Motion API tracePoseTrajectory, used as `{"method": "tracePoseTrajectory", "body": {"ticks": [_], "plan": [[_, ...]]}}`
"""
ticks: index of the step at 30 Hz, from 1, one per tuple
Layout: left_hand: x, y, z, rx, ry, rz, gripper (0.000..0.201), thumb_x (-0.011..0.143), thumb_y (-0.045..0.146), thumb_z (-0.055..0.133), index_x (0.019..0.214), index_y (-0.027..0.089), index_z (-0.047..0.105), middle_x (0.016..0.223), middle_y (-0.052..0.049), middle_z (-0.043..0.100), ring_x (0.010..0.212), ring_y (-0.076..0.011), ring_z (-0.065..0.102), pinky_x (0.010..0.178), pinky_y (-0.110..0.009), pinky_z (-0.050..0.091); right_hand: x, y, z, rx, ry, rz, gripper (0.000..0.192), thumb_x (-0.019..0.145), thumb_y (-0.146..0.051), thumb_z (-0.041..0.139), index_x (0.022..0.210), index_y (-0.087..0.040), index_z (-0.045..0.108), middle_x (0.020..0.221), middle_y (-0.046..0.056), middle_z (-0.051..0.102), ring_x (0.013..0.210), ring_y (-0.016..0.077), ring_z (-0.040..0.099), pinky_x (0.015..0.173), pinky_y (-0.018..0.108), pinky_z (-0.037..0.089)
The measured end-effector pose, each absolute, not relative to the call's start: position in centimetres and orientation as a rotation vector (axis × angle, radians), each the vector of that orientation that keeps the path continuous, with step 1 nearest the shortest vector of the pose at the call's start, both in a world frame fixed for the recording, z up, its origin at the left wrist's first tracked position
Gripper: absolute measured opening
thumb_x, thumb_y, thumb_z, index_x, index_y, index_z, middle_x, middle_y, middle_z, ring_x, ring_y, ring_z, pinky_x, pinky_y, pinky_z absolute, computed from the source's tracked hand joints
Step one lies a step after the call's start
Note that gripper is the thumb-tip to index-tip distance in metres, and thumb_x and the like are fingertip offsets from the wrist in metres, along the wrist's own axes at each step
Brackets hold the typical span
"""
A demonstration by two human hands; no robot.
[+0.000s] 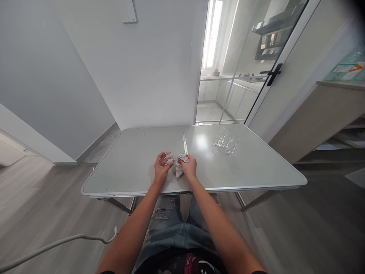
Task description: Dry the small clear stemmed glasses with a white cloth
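Observation:
My left hand is wrapped round a small clear glass, held tilted just above the near middle of the table. Close beside it, my right hand grips a bunched pale grey cloth, which hangs down below the fingers. The cloth is next to the glass's rim; whether they touch I cannot tell. Several more clear glass pieces stand or lie in a cluster on the right half of the table. Their exact shapes blur into each other.
The pale folding table has a metal edge and a seam down its middle. A white wall rises behind it, beside a glass door with a black handle. At the right is a wooden shelf unit. A grey hose-like cable shows at lower left.

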State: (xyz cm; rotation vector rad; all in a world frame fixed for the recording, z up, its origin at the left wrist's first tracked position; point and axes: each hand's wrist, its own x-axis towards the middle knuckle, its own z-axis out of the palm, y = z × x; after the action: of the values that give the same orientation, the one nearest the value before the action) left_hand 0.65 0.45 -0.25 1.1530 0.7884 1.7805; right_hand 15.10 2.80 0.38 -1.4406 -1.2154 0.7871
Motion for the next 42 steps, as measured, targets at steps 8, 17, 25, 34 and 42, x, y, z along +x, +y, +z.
{"method": "tracePoseTrajectory", "body": {"ticks": [8, 17, 25, 34, 42], "plan": [[0.6, 0.5, 0.2, 1.178, 0.801, 1.782, 0.064, 0.065, 0.029, 0.093, 0.120, 0.024, 0.061, 0.128, -0.012, 0.065, 0.112, -0.0255, 0.069, 0.102, -0.043, 0.054, 15.0, 3.1, -0.5, -1.249, -1.125, 0.818, 0.043, 0.068, -0.041, 0.072, 0.106, -0.020, 0.070, 0.096, 0.006, 0.076, 0.084, 0.0209, 0.067, 0.079, 0.031, 0.053], [0.6, 0.8, -0.5, 1.132, 0.762, 1.785, 0.066, 0.063, 0.026, 0.093, 0.120, 0.025, 0.061, 0.128, -0.010, 0.065, 0.113, -0.0252, 0.068, 0.102, -0.045, 0.054, 15.1, 3.0, -0.4, -1.376, -1.215, 0.864, 0.033, 0.071, -0.049, 0.070, 0.085, -0.020, 0.072, 0.080, 0.005, 0.075, 0.073, 0.0210, 0.064, 0.070, 0.030, 0.050], [0.7, 0.7, -0.1, 1.125, 0.744, 1.766, 0.067, 0.062, 0.027, 0.094, 0.120, 0.025, 0.060, 0.127, -0.010, 0.066, 0.108, -0.0259, 0.071, 0.104, -0.047, 0.053, 15.3, 2.8, -0.5, -1.279, -1.190, 0.759, 0.034, 0.073, -0.040, 0.069, 0.100, -0.020, 0.070, 0.096, 0.006, 0.075, 0.086, 0.0216, 0.067, 0.083, 0.032, 0.051], [0.6, 0.8, -0.4, 1.135, 0.782, 1.802, 0.065, 0.063, 0.027, 0.093, 0.120, 0.025, 0.062, 0.126, -0.009, 0.066, 0.112, -0.0250, 0.068, 0.103, -0.046, 0.054, 14.8, 3.2, -1.2, -1.240, -1.221, 0.889, 0.035, 0.071, -0.041, 0.069, 0.097, -0.018, 0.072, 0.089, 0.006, 0.076, 0.081, 0.0213, 0.067, 0.075, 0.031, 0.052], [0.4, 0.8, -0.4, 1.084, 0.852, 1.859, 0.064, 0.065, 0.027, 0.092, 0.121, 0.024, 0.060, 0.125, -0.010, 0.066, 0.113, -0.0242, 0.067, 0.104, -0.045, 0.053, 15.9, 1.9, 0.8, -1.459, -1.331, 0.710, 0.022, 0.075, -0.045, 0.068, 0.072, -0.023, 0.068, 0.069, 0.002, 0.069, 0.066, 0.0205, 0.060, 0.067, 0.030, 0.047]]}}
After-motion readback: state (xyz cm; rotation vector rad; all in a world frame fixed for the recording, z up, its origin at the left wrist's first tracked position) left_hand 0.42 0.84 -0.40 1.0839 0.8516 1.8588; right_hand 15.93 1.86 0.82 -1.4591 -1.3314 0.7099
